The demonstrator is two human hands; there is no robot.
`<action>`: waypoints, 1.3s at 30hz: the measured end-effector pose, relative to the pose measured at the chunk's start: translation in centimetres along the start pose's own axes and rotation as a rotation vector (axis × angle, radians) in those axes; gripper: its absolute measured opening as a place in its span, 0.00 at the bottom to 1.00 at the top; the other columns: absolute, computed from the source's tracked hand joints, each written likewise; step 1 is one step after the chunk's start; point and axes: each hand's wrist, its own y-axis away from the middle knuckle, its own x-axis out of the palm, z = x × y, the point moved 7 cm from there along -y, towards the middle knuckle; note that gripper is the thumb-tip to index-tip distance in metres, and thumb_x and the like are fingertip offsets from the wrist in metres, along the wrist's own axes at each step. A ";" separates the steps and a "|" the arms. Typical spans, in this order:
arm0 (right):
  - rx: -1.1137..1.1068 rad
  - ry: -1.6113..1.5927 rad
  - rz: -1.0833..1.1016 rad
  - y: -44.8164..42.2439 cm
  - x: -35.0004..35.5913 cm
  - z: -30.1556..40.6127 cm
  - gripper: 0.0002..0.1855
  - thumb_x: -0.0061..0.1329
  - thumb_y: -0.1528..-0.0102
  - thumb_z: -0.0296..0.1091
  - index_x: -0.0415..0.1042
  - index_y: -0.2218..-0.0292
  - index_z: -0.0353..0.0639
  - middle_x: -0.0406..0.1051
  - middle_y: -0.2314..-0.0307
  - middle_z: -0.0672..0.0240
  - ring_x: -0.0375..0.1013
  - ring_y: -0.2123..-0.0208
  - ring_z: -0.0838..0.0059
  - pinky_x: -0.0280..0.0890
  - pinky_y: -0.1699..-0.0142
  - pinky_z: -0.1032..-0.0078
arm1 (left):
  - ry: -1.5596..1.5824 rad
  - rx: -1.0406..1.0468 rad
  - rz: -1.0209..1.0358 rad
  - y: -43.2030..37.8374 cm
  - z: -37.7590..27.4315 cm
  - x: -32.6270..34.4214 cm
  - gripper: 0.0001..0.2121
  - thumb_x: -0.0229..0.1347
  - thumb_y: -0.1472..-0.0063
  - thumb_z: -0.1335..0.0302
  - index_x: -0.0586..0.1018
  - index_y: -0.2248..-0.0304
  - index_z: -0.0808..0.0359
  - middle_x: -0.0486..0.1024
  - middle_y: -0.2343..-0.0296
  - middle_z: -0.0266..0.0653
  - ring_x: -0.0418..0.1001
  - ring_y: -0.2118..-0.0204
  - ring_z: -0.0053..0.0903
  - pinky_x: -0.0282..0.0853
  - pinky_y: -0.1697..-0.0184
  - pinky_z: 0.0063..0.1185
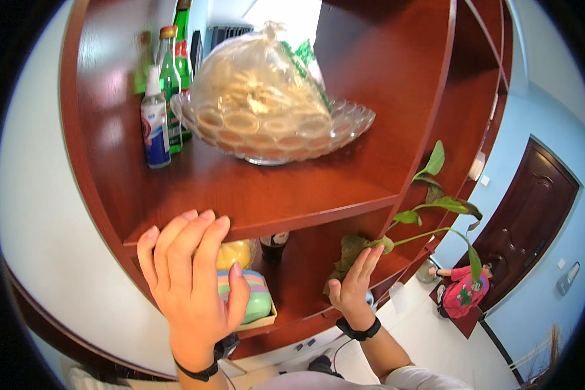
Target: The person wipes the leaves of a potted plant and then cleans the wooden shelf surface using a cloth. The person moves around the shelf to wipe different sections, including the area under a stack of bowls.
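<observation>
My left hand [190, 273] rests its fingertips on the front edge of a reddish-brown wooden shelf [273, 190], fingers spread and holding nothing. My right hand [356, 282] is lower and to the right, its fingers against a crumpled greenish cloth [349, 253] in the compartment below; whether it grips the cloth I cannot tell. On the upper shelf stands a scalloped glass bowl [282, 139] bearing a knotted clear plastic bag [258, 83] of pale contents. Left of it are a white-capped spray bottle [155, 126] and green glass bottles [169, 73].
Below the shelf are a dark bottle [274, 248], a yellow item in clear wrap [235, 254] and stacked pastel bowls [256, 302] in a tray. A leafy plant [448, 204] reaches out at the right. Beyond it, a person in red [463, 292] is near a brown door [531, 219].
</observation>
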 end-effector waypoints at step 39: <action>-0.212 0.173 -0.122 -10.0 -4.5 1.1 0.43 0.52 0.36 0.38 0.49 0.34 0.13 0.34 0.33 0.18 0.35 0.30 0.17 0.39 0.28 0.38 | -0.079 0.089 0.116 0.8 0.0 0.9 0.29 0.56 0.45 0.76 0.74 0.42 0.69 0.74 0.43 0.45 0.68 0.38 0.41 0.48 0.30 0.39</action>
